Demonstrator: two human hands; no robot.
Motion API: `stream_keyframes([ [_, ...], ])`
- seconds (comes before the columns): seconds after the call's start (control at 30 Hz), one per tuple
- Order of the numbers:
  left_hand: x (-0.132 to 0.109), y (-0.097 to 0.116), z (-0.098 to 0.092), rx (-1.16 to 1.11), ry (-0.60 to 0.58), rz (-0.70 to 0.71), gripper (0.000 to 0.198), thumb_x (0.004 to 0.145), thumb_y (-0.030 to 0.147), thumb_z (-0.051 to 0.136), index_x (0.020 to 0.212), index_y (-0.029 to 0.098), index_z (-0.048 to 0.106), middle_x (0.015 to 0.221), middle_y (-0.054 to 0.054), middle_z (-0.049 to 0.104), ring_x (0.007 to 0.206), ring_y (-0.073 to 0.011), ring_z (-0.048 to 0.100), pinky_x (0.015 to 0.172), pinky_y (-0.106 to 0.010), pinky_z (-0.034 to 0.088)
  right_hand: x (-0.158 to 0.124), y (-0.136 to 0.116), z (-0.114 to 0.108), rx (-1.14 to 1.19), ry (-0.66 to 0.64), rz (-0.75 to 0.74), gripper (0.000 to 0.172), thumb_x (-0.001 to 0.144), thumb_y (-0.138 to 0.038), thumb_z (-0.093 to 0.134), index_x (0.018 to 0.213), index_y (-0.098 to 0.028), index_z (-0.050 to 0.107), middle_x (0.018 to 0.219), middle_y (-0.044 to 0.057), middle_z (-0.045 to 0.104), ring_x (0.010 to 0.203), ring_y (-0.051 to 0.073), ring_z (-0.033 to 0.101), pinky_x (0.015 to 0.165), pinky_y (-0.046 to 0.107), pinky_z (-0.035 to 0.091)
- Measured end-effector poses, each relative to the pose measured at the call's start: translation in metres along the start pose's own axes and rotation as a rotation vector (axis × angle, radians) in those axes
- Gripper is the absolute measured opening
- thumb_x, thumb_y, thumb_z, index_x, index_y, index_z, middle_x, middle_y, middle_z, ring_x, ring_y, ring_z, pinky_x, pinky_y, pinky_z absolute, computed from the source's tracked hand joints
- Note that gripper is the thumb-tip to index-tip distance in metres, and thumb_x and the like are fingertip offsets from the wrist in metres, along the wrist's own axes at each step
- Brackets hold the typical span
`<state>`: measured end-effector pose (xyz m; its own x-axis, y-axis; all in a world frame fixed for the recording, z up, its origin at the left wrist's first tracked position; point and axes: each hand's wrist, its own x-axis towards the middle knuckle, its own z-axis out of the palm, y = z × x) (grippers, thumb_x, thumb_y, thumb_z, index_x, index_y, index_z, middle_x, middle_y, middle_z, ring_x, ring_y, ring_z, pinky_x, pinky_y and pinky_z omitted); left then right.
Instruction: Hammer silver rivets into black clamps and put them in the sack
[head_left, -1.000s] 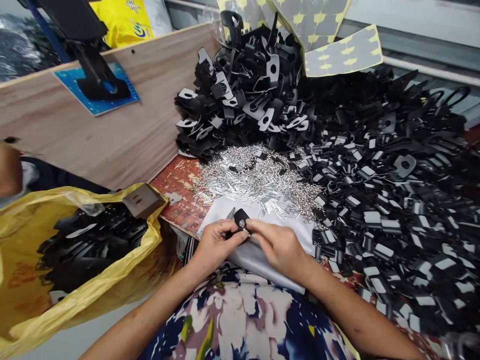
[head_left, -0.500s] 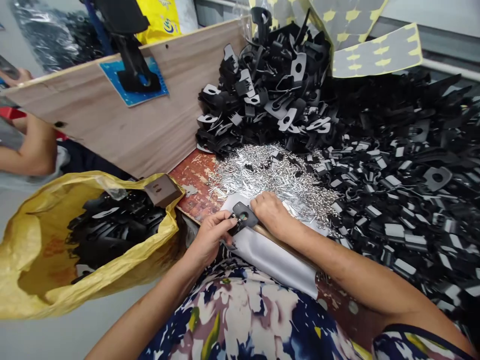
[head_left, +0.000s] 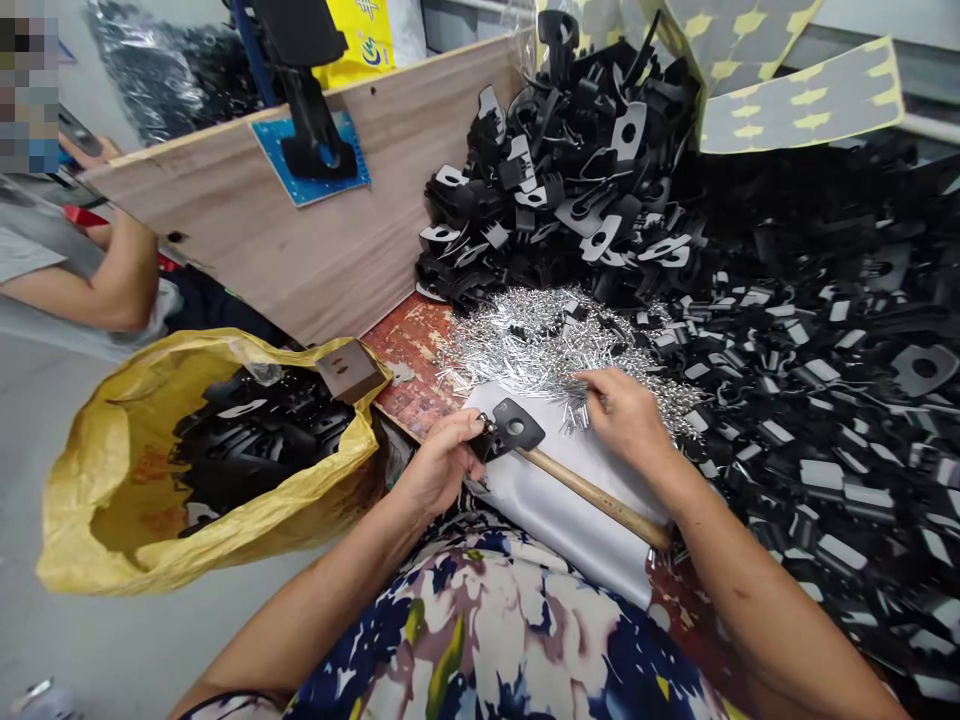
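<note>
My left hand (head_left: 442,462) is closed on a small black plastic clip (head_left: 510,430) with a round hole, held over a white cloth (head_left: 555,500) at the table's near edge. My right hand (head_left: 626,415) reaches forward with its fingertips pinched in a heap of small silver pins (head_left: 540,345); whether a pin is between them is hidden. A wooden stick (head_left: 600,497) lies on the cloth below my right wrist.
Large piles of black plastic clips (head_left: 787,330) cover the table's right and back. A yellow bag (head_left: 150,480) of black parts sits at the left. A wooden board (head_left: 315,240) stands behind it. Another person's arm (head_left: 112,280) shows at far left. Yellow-grey sticker sheets (head_left: 795,95) lie at the back.
My right hand left the clip and moved forward and right into the silver pins. The left hand kept hold of the clip. The stick on the cloth came into view.
</note>
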<state>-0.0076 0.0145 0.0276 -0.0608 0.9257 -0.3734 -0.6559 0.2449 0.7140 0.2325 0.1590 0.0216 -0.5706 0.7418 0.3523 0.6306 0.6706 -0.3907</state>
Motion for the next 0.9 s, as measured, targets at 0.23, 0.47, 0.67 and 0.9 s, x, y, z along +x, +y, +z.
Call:
stream_keyframes([
  [0.23, 0.001, -0.004, 0.012, 0.015, 0.021, -0.003, 0.035, 0.07, 0.046, 0.082, 0.068, 0.014, 0.069, 0.066, -0.002, 0.06, 0.051, -0.0093, 0.044, 0.035, -0.018, 0.03, -0.019, -0.066, -0.03, 0.548, 0.136, 0.118, 0.006, 0.091, -0.022, 0.067, 0.09, -0.026, 0.071, 0.093, 0.002, 0.076, 0.089, 0.021, 0.071, 0.084, 0.039, 0.057],
  [0.47, 0.002, -0.013, 0.016, 0.008, 0.013, 0.024, 0.037, 0.069, 0.047, 0.086, 0.065, 0.015, 0.068, 0.063, 0.0, 0.061, 0.049, -0.0094, 0.046, 0.037, -0.021, 0.035, -0.023, -0.109, -0.007, 0.854, 0.039, 0.066, 0.006, 0.098, -0.022, 0.062, 0.095, -0.026, 0.063, 0.103, -0.001, 0.079, 0.095, 0.017, 0.074, 0.115, 0.049, 0.043],
  [0.67, 0.002, -0.014, 0.01, 0.003, 0.088, 0.036, 0.042, 0.068, 0.051, 0.088, 0.066, 0.015, 0.066, 0.062, 0.001, 0.06, 0.046, -0.0083, 0.045, 0.033, -0.019, 0.031, -0.02, -0.111, -0.011, 0.475, 0.026, 0.009, 0.017, 0.1, -0.021, 0.057, 0.11, -0.028, 0.069, 0.102, 0.003, 0.075, 0.095, 0.02, 0.07, 0.087, 0.04, 0.055],
  [0.9, 0.003, -0.02, 0.009, -0.07, 0.103, 0.021, 0.041, 0.064, 0.049, 0.091, 0.073, 0.015, 0.07, 0.063, 0.001, 0.062, 0.049, -0.0102, 0.05, 0.037, -0.021, 0.04, -0.017, -0.123, -0.01, 0.352, 0.026, -0.108, 0.016, 0.099, -0.018, 0.058, 0.106, -0.024, 0.072, 0.091, 0.002, 0.075, 0.084, 0.018, 0.068, 0.083, 0.038, 0.053],
])
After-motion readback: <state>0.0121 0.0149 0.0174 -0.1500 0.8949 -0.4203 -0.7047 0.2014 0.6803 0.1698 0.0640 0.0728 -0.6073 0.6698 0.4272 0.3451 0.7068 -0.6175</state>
